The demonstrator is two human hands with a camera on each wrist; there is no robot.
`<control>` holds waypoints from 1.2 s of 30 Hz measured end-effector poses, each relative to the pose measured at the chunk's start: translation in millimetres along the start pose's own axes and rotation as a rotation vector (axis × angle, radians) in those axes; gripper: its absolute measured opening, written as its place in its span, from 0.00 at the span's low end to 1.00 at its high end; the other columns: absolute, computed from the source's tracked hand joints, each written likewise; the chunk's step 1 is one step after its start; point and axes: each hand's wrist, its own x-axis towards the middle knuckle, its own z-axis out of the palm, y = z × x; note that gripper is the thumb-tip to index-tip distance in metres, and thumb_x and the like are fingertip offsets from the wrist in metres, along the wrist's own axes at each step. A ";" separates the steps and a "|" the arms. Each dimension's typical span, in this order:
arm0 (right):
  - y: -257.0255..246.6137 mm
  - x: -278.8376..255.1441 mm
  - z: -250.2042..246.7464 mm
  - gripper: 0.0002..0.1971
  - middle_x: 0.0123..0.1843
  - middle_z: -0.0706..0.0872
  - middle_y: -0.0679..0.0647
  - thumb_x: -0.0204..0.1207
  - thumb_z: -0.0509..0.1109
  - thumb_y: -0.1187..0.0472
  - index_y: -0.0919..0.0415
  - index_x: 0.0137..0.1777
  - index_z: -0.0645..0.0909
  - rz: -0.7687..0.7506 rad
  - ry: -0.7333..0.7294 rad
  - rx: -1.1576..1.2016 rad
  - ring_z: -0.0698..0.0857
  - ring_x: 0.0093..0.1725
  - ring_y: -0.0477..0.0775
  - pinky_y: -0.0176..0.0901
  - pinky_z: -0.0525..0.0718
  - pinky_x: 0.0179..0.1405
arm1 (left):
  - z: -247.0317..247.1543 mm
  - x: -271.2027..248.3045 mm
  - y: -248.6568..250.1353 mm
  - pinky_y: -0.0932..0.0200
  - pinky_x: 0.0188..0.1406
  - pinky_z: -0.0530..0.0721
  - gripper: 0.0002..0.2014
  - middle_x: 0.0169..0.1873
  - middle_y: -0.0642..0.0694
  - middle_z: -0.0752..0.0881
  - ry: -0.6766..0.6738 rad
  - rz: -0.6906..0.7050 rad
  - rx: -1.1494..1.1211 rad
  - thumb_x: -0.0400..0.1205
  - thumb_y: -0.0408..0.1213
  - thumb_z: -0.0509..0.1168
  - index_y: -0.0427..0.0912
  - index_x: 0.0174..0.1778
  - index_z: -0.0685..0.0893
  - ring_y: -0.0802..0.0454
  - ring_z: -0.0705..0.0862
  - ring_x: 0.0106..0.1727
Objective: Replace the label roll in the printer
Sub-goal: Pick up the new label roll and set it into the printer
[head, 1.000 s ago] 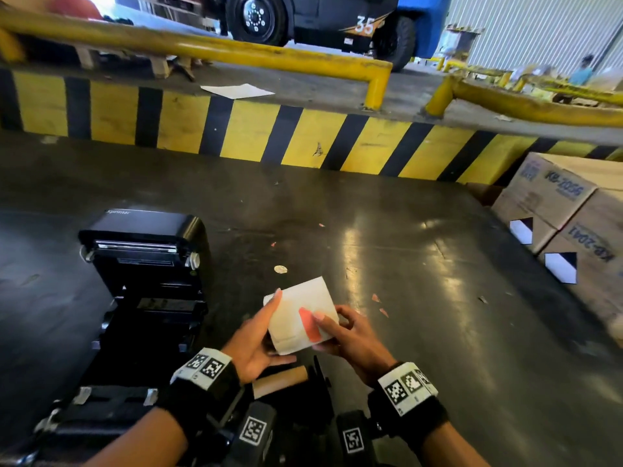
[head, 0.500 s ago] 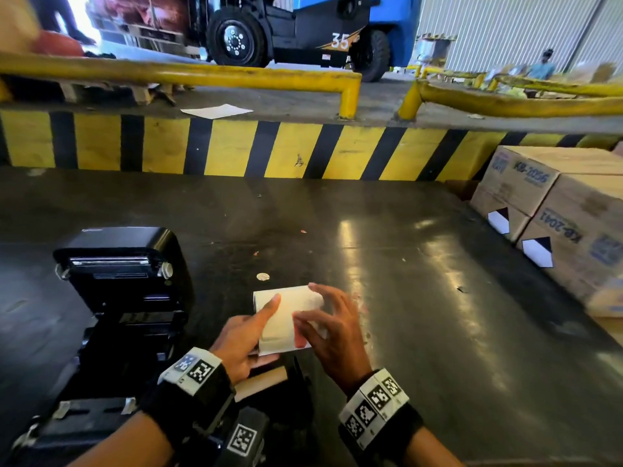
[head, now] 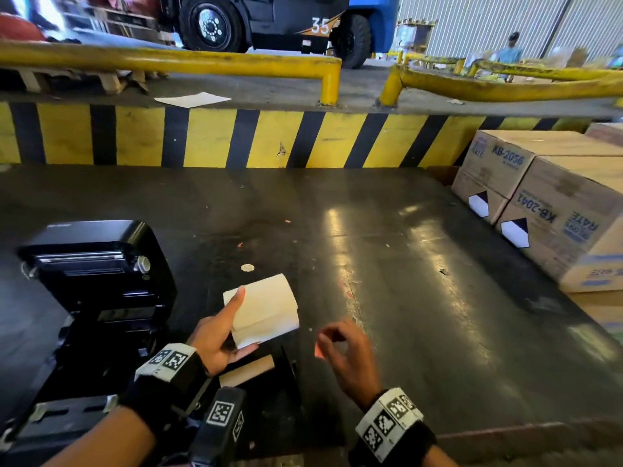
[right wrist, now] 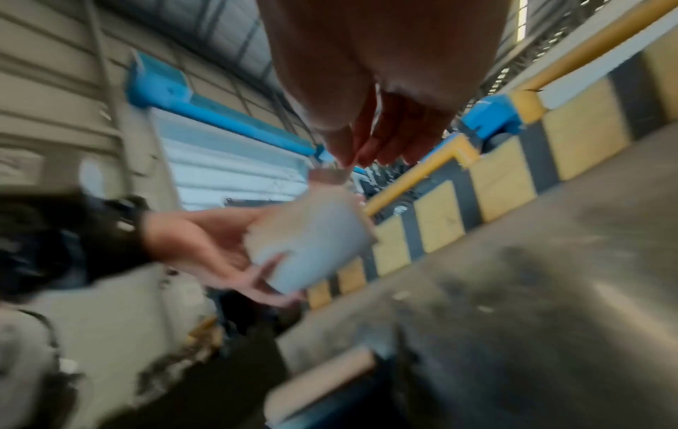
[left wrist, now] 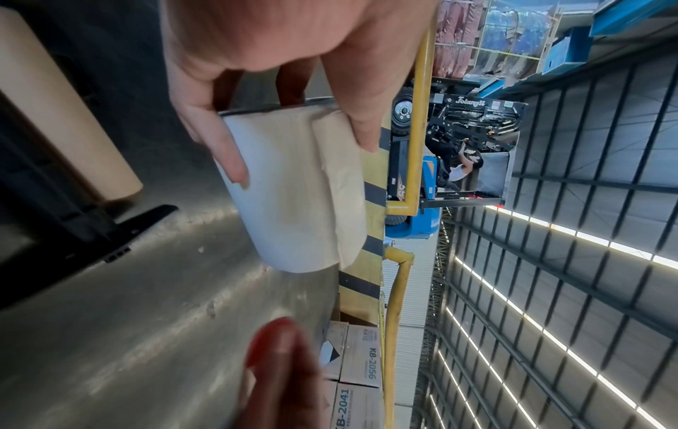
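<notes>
Now the left hand (head: 215, 335) grips the fresh label roll (head: 264, 310) while the right hand (head: 350, 357) pinches a red tab (head: 318, 350), so seating it in the open printer (head: 97, 298) likely comes next.

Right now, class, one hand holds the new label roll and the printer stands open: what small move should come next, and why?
Probably drop the red sticker pinched in the right hand, then lower the label roll into the open printer. The left hand grips the roll alone, its paper end hangs loose, and the brown empty core already lies outside the printer.

Left hand (head: 215, 335) clasped, right hand (head: 347, 355) pinching.
</notes>
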 end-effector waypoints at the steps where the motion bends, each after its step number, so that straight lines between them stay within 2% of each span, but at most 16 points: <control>1: 18.8 -0.5 -0.2 0.04 0.38 0.81 0.39 0.73 0.68 0.54 0.44 0.38 0.80 0.102 -0.055 -0.061 0.79 0.41 0.38 0.31 0.76 0.45 | -3.3 0.8 -1.0 0.38 0.53 0.86 0.40 0.58 0.37 0.86 0.000 -0.001 -0.010 0.51 0.58 0.79 0.40 0.56 0.82 0.38 0.84 0.59; 2: 39.8 -2.3 1.9 0.06 0.37 0.82 0.41 0.72 0.70 0.58 0.45 0.36 0.80 0.189 -0.119 -0.117 0.80 0.40 0.40 0.35 0.78 0.45 | -6.7 -0.4 -2.6 0.39 0.52 0.87 0.40 0.58 0.38 0.86 -0.008 -0.001 -0.022 0.52 0.58 0.79 0.42 0.57 0.81 0.38 0.84 0.59; 4: 64.9 -6.4 3.3 0.03 0.39 0.88 0.53 0.69 0.70 0.58 0.54 0.38 0.85 0.314 -0.279 -0.261 0.86 0.42 0.53 0.50 0.84 0.47 | -13.1 -1.6 -5.9 0.40 0.49 0.87 0.39 0.59 0.38 0.85 -0.028 -0.009 -0.051 0.54 0.57 0.79 0.43 0.59 0.80 0.38 0.83 0.60; 5: 72.1 -8.5 5.2 0.09 0.41 0.90 0.58 0.66 0.68 0.56 0.58 0.41 0.86 0.337 -0.353 -0.324 0.88 0.45 0.59 0.53 0.85 0.48 | -16.9 -3.1 -6.9 0.40 0.47 0.87 0.37 0.60 0.38 0.85 -0.032 -0.014 -0.063 0.57 0.57 0.78 0.43 0.60 0.80 0.38 0.83 0.60; 6: 80.1 -9.6 6.4 0.12 0.43 0.91 0.59 0.63 0.66 0.56 0.59 0.42 0.87 0.353 -0.419 -0.356 0.88 0.46 0.62 0.54 0.85 0.48 | -19.3 -4.5 -7.4 0.40 0.46 0.87 0.35 0.60 0.38 0.84 -0.034 -0.013 -0.071 0.61 0.56 0.77 0.43 0.61 0.80 0.38 0.83 0.60; 8: 86.5 -11.8 9.5 0.10 0.44 0.91 0.58 0.63 0.68 0.60 0.57 0.43 0.87 0.355 -0.465 -0.397 0.88 0.48 0.62 0.52 0.85 0.49 | -26.7 -7.0 -9.3 0.40 0.48 0.86 0.35 0.60 0.38 0.84 -0.041 -0.005 -0.075 0.62 0.56 0.76 0.43 0.62 0.79 0.38 0.82 0.61; 11: 87.1 -11.9 10.7 0.10 0.49 0.87 0.57 0.69 0.72 0.56 0.53 0.50 0.87 0.304 -0.441 -0.497 0.85 0.51 0.60 0.48 0.81 0.50 | -37.6 -10.9 -11.6 0.39 0.49 0.86 0.38 0.61 0.38 0.83 -0.056 0.013 -0.075 0.60 0.56 0.75 0.43 0.65 0.77 0.38 0.81 0.62; 16: 64.2 7.4 16.7 0.17 0.53 0.85 0.60 0.73 0.68 0.52 0.57 0.60 0.82 0.193 -0.422 -0.599 0.83 0.55 0.62 0.50 0.80 0.53 | -51.9 -14.4 -18.3 0.39 0.48 0.85 0.29 0.59 0.40 0.83 -0.047 0.065 -0.121 0.71 0.52 0.70 0.44 0.66 0.77 0.40 0.81 0.61; 18: 42.6 15.4 31.0 0.18 0.51 0.87 0.59 0.75 0.66 0.46 0.57 0.58 0.84 0.193 -0.404 -0.512 0.85 0.52 0.60 0.52 0.84 0.52 | -55.8 -14.6 -20.4 0.40 0.47 0.85 0.29 0.59 0.40 0.83 -0.036 0.082 -0.133 0.69 0.52 0.70 0.45 0.65 0.77 0.41 0.81 0.60; 21: 18.9 20.1 58.6 0.25 0.45 0.89 0.60 0.73 0.65 0.37 0.62 0.48 0.84 0.366 -0.557 -0.382 0.87 0.45 0.60 0.53 0.86 0.46 | -61.6 -16.1 -20.9 0.41 0.46 0.85 0.27 0.60 0.41 0.83 -0.021 0.105 -0.147 0.66 0.54 0.71 0.49 0.61 0.79 0.42 0.81 0.61; 23: 14.6 19.0 69.1 0.21 0.42 0.88 0.56 0.71 0.69 0.38 0.58 0.41 0.81 0.445 -0.650 -0.344 0.86 0.41 0.57 0.51 0.86 0.46 | -66.7 -17.2 -19.9 0.42 0.45 0.85 0.25 0.60 0.41 0.83 -0.017 0.124 -0.171 0.69 0.54 0.70 0.51 0.60 0.78 0.41 0.81 0.61; 25: 18.2 16.5 73.4 0.13 0.40 0.84 0.49 0.71 0.73 0.44 0.52 0.39 0.78 0.481 -0.674 -0.289 0.83 0.42 0.51 0.51 0.85 0.51 | -73.8 -16.9 -20.7 0.41 0.47 0.85 0.31 0.62 0.41 0.82 -0.003 0.149 -0.191 0.66 0.56 0.71 0.52 0.65 0.76 0.40 0.81 0.62; 27: 20.9 14.2 73.4 0.11 0.41 0.81 0.48 0.71 0.75 0.50 0.53 0.42 0.77 0.499 -0.651 -0.205 0.80 0.44 0.50 0.42 0.81 0.45 | -81.6 -17.0 -22.9 0.40 0.49 0.85 0.37 0.64 0.41 0.81 0.013 0.174 -0.203 0.61 0.58 0.72 0.54 0.68 0.74 0.39 0.79 0.64; 30: 16.4 14.5 65.9 0.15 0.38 0.79 0.49 0.67 0.79 0.55 0.48 0.35 0.72 0.426 -0.530 -0.102 0.79 0.41 0.50 0.37 0.75 0.37 | -90.0 -18.0 -26.4 0.42 0.49 0.85 0.40 0.67 0.41 0.80 0.031 0.191 -0.234 0.59 0.60 0.73 0.56 0.69 0.73 0.37 0.79 0.66; 33: 4.4 23.3 46.6 0.18 0.28 0.76 0.43 0.65 0.81 0.60 0.48 0.31 0.71 0.321 -0.369 -0.061 0.75 0.29 0.44 0.28 0.72 0.26 | -94.4 -16.9 -27.7 0.41 0.52 0.83 0.40 0.67 0.41 0.79 0.069 0.203 -0.260 0.59 0.60 0.72 0.57 0.69 0.72 0.36 0.78 0.66; 36: -8.9 44.0 17.6 0.12 0.30 0.77 0.48 0.67 0.79 0.60 0.57 0.36 0.76 0.273 -0.170 -0.035 0.75 0.30 0.49 0.28 0.74 0.26 | -95.2 -17.0 -27.1 0.43 0.54 0.82 0.31 0.67 0.41 0.79 0.084 0.223 -0.278 0.65 0.60 0.70 0.58 0.65 0.75 0.38 0.79 0.65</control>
